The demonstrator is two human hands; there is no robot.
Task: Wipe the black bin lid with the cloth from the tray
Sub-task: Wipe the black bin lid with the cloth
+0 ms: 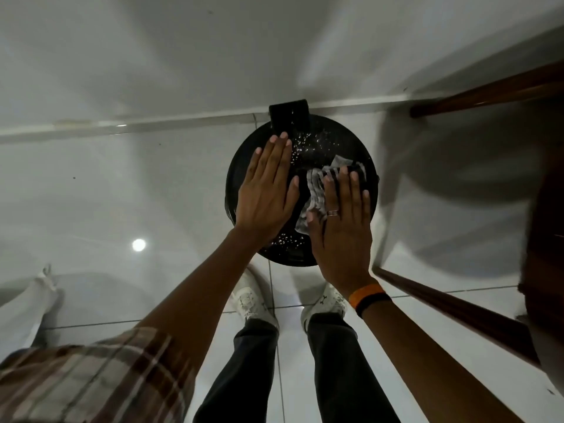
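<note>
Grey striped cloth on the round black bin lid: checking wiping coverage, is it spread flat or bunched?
Bunched. The grey striped cloth lies crumpled in folds under the right hand on the round black bin lid.

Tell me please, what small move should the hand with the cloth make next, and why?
Probably slide the right hand, flat on the cloth, up and left across the black bin lid. White specks show near the hinge, beyond the cloth, and more lie near the front rim. The left hand rests flat on the lid, likely steadying it.
</note>
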